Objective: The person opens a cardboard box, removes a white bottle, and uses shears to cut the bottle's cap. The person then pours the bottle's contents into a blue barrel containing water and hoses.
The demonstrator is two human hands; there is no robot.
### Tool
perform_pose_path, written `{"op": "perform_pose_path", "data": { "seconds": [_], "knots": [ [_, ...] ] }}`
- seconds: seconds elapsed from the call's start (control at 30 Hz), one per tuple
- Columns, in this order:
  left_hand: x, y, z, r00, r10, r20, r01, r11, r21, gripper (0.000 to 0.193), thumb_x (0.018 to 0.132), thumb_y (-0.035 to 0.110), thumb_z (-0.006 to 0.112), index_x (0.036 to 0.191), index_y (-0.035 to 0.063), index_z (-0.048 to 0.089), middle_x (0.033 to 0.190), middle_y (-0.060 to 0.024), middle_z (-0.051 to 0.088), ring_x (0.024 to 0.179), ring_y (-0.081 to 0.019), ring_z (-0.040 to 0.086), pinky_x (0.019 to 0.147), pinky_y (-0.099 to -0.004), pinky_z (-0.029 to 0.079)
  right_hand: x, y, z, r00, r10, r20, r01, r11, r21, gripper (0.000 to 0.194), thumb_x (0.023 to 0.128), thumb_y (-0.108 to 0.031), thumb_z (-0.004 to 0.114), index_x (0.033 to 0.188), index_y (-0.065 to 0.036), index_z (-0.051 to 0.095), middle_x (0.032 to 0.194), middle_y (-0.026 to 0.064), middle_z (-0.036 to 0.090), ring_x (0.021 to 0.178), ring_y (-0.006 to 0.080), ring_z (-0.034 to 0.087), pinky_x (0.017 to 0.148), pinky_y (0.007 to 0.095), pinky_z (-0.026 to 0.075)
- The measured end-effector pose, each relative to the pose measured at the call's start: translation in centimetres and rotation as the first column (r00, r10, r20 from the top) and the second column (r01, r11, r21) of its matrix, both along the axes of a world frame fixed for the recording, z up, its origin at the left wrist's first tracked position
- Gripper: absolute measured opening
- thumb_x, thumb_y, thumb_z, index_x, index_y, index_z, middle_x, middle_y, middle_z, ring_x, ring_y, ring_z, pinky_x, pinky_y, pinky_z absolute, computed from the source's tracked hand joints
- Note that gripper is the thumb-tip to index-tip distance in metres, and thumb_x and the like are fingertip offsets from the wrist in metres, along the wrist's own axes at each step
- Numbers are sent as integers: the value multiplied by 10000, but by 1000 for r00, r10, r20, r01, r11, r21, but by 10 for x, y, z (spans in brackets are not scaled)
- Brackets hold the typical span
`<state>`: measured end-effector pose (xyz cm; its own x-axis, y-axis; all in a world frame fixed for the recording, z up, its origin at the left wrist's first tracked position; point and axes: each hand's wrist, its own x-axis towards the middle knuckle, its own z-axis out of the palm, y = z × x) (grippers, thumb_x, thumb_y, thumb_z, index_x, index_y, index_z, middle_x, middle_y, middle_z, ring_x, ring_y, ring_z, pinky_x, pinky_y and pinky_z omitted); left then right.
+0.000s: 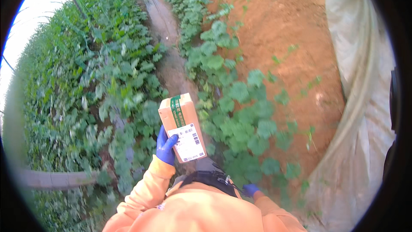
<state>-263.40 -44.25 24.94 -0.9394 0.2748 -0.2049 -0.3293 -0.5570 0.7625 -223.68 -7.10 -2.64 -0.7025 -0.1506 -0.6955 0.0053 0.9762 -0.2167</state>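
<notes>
My left hand [166, 146], in a blue glove, grips a small cardboard box [182, 116] by its left side, with the thumb over the top face. Green tape with printing runs along the box, and a white shipping label [186, 143] lies on the face nearer me. The box is held in front of my waist, above the path. Down by my right hip is my right hand [250, 190], also in a blue glove, beside broad green leaves. Its fingers are too small and blurred to make out.
A narrow dirt path [169, 45] runs ahead between leafy vine plants [128, 71] on the left and a row of vines [241, 122] on the right. Beyond the right row rises a reddish earth bank [289, 38], edged by plastic sheeting [360, 103]. A curved grey band [58, 178] crosses the lower left.
</notes>
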Motion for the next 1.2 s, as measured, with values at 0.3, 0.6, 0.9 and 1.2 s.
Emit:
{"op": "perform_pose_path", "data": {
  "seconds": [0.3, 0.6, 0.9, 1.2],
  "knots": [
    [-364, 61, -23, 961, 163, 222, -202, 965, 166, 462, 939, 147, 678, 1360, 14, 542, 1218, -107, 663, 1072, -219, 656, 961, -359, 526, -547, 46, 26, 565, -790, 240, 771, 400, -496, 257, 1003, -285, 564, 1037, -54, 672, 876, 100, 730, 733, 203, 694, 657, 359, 553],
    [-681, 31, -39, 940, 289, 182, -320, 931, 175, 463, 941, 168, 684, 1352, 4, 547, 1212, -120, 673, 1074, -233, 669, 953, -361, 538, -794, 25, 144, 328, -887, 326, 808, 83, -584, 248, 1031, -254, 575, 1104, -31, 655, 952, 117, 740, 799, 217, 715, 706, 337, 567],
    [-884, -73, -84, 900, 402, 169, -423, 900, 109, 500, 943, 213, 656, 1379, 9, 523, 1225, -133, 667, 1065, -287, 694, 948, -429, 581, -1067, 50, 133, 491, -808, 325, 768, 225, -600, 238, 1028, -232, 595, 1122, -25, 667, 958, 105, 742, 813, 198, 714, 736, 339, 579],
    [-1049, -81, -81, 872, 451, 191, -476, 872, 115, 646, 873, 287, 728, 1410, 25, 485, 1243, -129, 668, 1080, -286, 695, 932, -439, 587, -1582, 25, 192, 762, -633, 135, 467, 393, -792, 274, 1002, -232, 596, 1132, -6, 683, 957, 68, 717, 792, 150, 666, 741, 311, 542]
  ]
}}
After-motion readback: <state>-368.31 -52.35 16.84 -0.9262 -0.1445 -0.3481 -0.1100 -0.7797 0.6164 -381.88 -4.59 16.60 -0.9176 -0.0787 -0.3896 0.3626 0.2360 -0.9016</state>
